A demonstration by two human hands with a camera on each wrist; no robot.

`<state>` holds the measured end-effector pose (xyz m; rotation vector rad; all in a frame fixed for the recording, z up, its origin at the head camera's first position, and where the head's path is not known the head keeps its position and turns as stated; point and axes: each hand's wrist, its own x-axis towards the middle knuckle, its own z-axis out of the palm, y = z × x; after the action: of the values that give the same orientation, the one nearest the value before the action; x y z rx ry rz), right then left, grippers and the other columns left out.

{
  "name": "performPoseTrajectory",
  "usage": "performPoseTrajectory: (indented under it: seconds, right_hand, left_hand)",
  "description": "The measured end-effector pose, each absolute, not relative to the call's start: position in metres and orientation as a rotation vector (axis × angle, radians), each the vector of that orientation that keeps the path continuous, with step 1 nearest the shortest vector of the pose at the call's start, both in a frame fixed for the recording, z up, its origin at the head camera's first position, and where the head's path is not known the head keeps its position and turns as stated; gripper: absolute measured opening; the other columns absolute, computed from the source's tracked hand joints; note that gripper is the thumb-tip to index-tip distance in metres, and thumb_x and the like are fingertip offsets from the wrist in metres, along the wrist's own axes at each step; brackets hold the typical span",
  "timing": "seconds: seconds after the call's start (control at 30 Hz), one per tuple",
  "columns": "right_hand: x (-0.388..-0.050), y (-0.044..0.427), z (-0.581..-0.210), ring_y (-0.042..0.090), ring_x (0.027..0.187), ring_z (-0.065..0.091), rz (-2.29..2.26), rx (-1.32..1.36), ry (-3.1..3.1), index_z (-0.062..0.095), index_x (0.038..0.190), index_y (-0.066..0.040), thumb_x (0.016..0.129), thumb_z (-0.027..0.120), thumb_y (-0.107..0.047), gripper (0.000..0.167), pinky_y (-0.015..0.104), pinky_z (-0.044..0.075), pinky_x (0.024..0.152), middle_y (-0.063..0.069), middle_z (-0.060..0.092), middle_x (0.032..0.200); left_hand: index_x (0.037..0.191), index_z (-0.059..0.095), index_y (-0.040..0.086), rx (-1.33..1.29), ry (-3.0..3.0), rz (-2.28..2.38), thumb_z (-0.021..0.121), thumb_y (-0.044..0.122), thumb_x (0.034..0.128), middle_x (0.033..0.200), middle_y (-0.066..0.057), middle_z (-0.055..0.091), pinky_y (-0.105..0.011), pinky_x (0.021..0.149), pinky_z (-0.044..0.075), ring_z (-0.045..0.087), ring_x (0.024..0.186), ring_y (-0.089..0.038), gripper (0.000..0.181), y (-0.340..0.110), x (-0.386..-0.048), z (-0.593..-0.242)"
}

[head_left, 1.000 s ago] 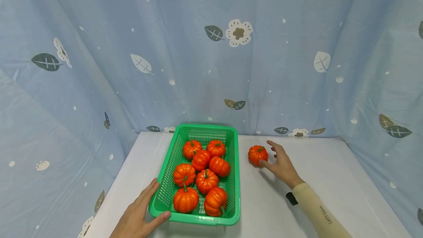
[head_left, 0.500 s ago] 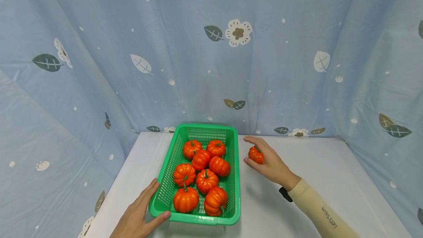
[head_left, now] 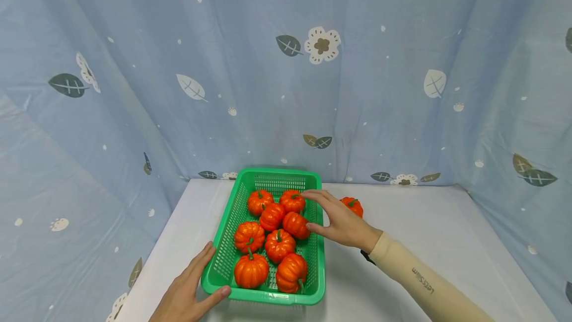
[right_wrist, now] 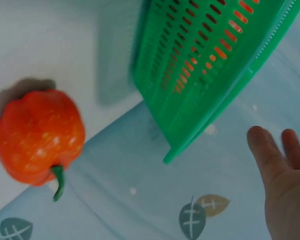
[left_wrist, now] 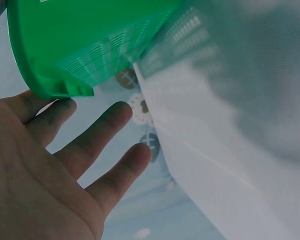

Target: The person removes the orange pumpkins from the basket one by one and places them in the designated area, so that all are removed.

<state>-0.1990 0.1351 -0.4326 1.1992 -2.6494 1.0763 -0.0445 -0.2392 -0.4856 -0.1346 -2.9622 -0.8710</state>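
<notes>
While left hand (head_left: pixel 185 284) touches basket (head_left: pixel 268 295), right hand (head_left: pixel 341 220) hovers above.

The basket (head_left: pixel 268 296) — green, slotted-walled — stands upright on the worktop (head_left: pixel 447 242), holding eight ribbed orange pumpkins (head_left: pixel 280 245), some upright, some tipped. A ninth pumpkin (head_left: pixel 354 206), glossy and green-stemmed, sits on the worktop near the basket's right side.

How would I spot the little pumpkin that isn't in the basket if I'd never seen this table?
Find the green basket on the white table, then look just past its right side. There, partly hidden behind the right hand in the head view, sits an orange pumpkin with a green stem. Unlike the eight others, it is outside the basket.
</notes>
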Motion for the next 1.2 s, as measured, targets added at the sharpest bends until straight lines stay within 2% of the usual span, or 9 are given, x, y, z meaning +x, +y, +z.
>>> performPoseTrajectory:
  seconds: [0.1, 0.33, 0.5, 0.6, 0.93, 1.2]
  right_hand:
    - [-0.203, 0.126, -0.434, 0.021, 0.142, 0.041, 1.059, 1.18, -2.696, 0.042, 0.153, -0.013, 0.094, 0.075, -0.026, 0.069, 0.043, 0.043, 0.112, 0.002, 0.04, 0.156]
    - [-0.215, 0.111, -0.438, 0.026, 0.136, 0.047, 1.023, 1.164, -2.767, 0.044, 0.151, -0.014, 0.093, 0.076, -0.028, 0.068, 0.043, 0.047, 0.107, 0.007, 0.041, 0.153]
    - [-0.222, 0.106, -0.445, 0.03, 0.131, 0.051, 0.983, 1.138, -2.877, 0.045, 0.15, -0.011, 0.092, 0.077, -0.029, 0.069, 0.043, 0.05, 0.104, 0.011, 0.044, 0.15]
    - [-0.225, 0.102, -0.448, 0.029, 0.131, 0.051, 0.938, 1.138, -2.919, 0.045, 0.15, -0.009, 0.092, 0.077, -0.03, 0.07, 0.042, 0.05, 0.103, 0.012, 0.044, 0.15]
    - [-0.225, 0.087, -0.456, 0.025, 0.13, 0.051, 0.912, 1.335, -2.888, 0.048, 0.149, -0.013, 0.091, 0.079, -0.028, 0.068, 0.04, 0.048, 0.106, 0.005, 0.047, 0.147]
    - [-0.223, 0.085, -0.46, 0.021, 0.13, 0.05, 0.716, 1.323, -2.928, 0.05, 0.147, -0.014, 0.088, 0.081, -0.031, 0.069, 0.037, 0.048, 0.107, 0.004, 0.048, 0.147]
  left_hand:
    - [0.159, 0.036, 0.016, -0.13, -2.967, -0.872, 0.07, 0.064, 0.0867, 0.163, -0.007, 0.034, -0.065, 0.1, 0.046, 0.044, 0.139, -0.039, 0.093, -0.239, -0.044, -0.485]
    - [0.159, 0.036, 0.017, -0.135, -2.958, -0.873, 0.07, 0.064, 0.0869, 0.163, -0.006, 0.034, -0.065, 0.1, 0.046, 0.044, 0.139, -0.039, 0.092, -0.239, -0.044, -0.487]
    - [0.159, 0.036, 0.019, -0.145, -2.943, -0.869, 0.071, 0.063, 0.0863, 0.163, -0.005, 0.034, -0.065, 0.099, 0.046, 0.045, 0.139, -0.038, 0.092, -0.24, -0.044, -0.489]
    - [0.159, 0.036, 0.018, -0.161, -2.928, -0.867, 0.072, 0.061, 0.0867, 0.162, -0.006, 0.034, -0.066, 0.099, 0.047, 0.045, 0.139, -0.039, 0.091, -0.24, -0.043, -0.489]
    - [0.159, 0.036, 0.02, -0.174, -2.92, -0.874, 0.073, 0.06, 0.0873, 0.163, -0.004, 0.034, -0.065, 0.1, 0.046, 0.045, 0.139, -0.038, 0.09, -0.24, -0.043, -0.488]
    - [0.159, 0.036, 0.019, -0.174, -2.916, -0.865, 0.073, 0.059, 0.0873, 0.162, -0.004, 0.035, -0.064, 0.1, 0.046, 0.045, 0.139, -0.038, 0.09, -0.241, -0.043, -0.489]
